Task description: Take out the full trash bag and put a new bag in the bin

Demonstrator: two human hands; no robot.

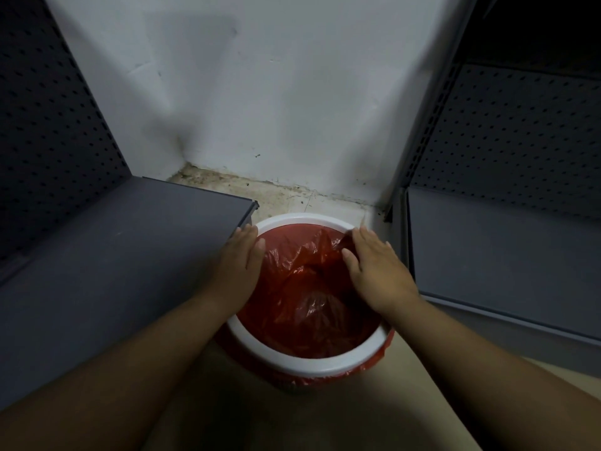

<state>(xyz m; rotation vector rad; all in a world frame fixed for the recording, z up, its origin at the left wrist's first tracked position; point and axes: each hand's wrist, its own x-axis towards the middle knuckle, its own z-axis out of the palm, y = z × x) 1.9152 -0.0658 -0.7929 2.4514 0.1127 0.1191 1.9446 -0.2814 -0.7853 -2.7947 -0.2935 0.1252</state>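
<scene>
My left hand [239,258] lies flat on the left side of the bin's white rim [312,361], fingers [248,234] stretched forward and held together, thumb angled in over the red bag [309,288]. It grips nothing; the palm simply rests there. My right hand [379,271] lies across the right side of the opening, fingers [367,237] loosely spread and flat, their tips at the far right of the rim where a fold of the red plastic bunches up just beside them. Whether those fingertips pinch that fold I cannot tell; the hand looks flat rather than clamped.

The bin [292,387] stands on the floor [292,196] directly beneath and between my two hands. The red bag lines it: crinkled plastic sags down inside between my palms, and its edge is folded outward under the white rim, showing red below the rim on the side nearest my wrists.

Touching the outer edge of my left hand is the corner of a low grey shelf [130,242]. Another grey shelf [504,255] lies beyond my right hand, well apart from it. Ahead of my fingertips rises a white wall [260,92], with grime along the floor at its foot.
</scene>
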